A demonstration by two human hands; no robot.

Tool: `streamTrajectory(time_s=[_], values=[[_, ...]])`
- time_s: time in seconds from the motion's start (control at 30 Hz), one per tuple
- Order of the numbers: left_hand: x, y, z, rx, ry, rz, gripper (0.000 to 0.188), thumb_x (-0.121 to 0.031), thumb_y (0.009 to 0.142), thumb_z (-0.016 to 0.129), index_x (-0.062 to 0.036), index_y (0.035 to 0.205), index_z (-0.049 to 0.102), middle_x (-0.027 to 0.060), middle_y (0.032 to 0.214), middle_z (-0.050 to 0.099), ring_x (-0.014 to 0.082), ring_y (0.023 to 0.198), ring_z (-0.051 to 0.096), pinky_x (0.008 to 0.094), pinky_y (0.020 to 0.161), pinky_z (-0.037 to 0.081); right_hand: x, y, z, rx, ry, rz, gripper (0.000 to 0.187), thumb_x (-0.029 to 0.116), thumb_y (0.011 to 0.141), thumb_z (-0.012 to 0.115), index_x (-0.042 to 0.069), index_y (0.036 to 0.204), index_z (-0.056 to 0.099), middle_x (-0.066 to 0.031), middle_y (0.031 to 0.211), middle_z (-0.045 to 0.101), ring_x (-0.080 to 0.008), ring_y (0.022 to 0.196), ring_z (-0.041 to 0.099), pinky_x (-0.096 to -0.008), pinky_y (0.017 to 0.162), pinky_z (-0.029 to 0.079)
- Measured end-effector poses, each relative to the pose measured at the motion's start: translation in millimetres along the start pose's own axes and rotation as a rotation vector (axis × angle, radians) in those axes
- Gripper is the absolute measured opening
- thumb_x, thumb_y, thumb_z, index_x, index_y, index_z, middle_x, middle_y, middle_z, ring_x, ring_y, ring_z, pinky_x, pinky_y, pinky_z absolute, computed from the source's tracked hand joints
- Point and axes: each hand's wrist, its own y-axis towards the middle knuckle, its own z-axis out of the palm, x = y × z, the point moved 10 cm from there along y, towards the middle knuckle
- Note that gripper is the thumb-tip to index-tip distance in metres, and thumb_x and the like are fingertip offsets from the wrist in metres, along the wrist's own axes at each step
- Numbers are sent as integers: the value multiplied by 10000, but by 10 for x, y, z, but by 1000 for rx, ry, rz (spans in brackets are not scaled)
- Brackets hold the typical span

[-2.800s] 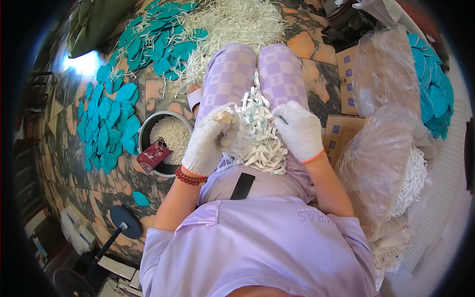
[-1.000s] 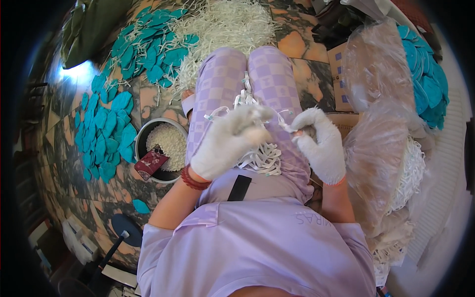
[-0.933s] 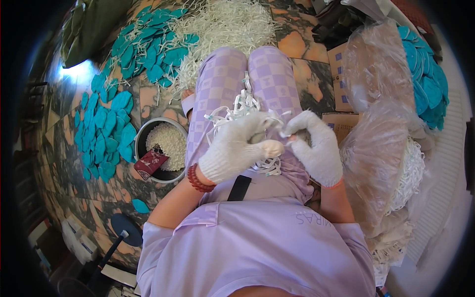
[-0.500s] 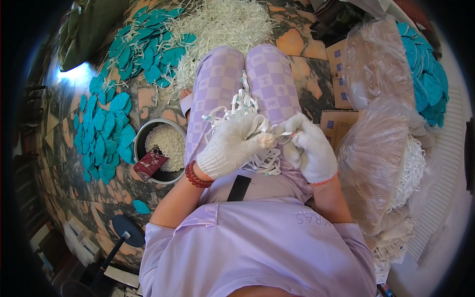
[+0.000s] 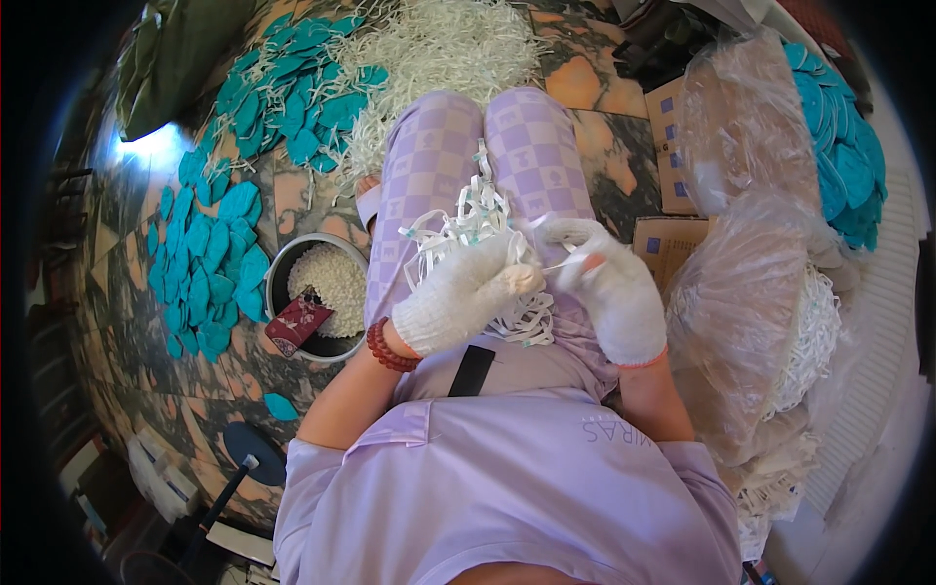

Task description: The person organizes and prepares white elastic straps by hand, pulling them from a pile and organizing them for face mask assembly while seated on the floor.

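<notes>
Both my hands wear white knit gloves and meet above my lap. My left hand [image 5: 473,292] is closed, thumb against the fingers, on a thin white strap [image 5: 557,264]. That strap runs across the small gap to my right hand [image 5: 606,288], whose bent fingers pinch its other part. A fingertip shows bare at the right glove. Beneath and between the hands lies a loose tangle of white straps [image 5: 480,210] with small teal bits on it, spread over my thighs. The gloves hide part of the tangle.
On the floor at left lie many teal oval pieces [image 5: 207,268]. A metal pot [image 5: 274,283] with white pellets and a dark red patterned packet [image 5: 296,325] stands beside my leg. White strips [image 5: 439,49] heap up ahead. Plastic bags [image 5: 731,322] and cartons [image 5: 673,239] stand at right.
My right hand has turned slightly and its fingers have shifted up along the strap. My left hand stays almost in place, still gripping.
</notes>
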Motion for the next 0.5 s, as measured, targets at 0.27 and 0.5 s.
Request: streamTrajectory(time_s=[0.27,0.5], values=[[-110,-136,366,186,-72,21,207,-179,1039,475,-29,976,603,35,800,567,137,689,555,313,667,487,69,173,-352,17,1171,16,397,279,1057,377,145,683,358,22,574,314,-129,514,299,-303,531,289],[366,-522,175,113,-212,-187,277,-275,1048,474,-28,1031,600,17,876,631,117,695,553,275,639,473,-81,-86,-2760,-606,827,-365,279,192,991,445,130,720,430,19,624,330,-118,530,359,-298,520,370]])
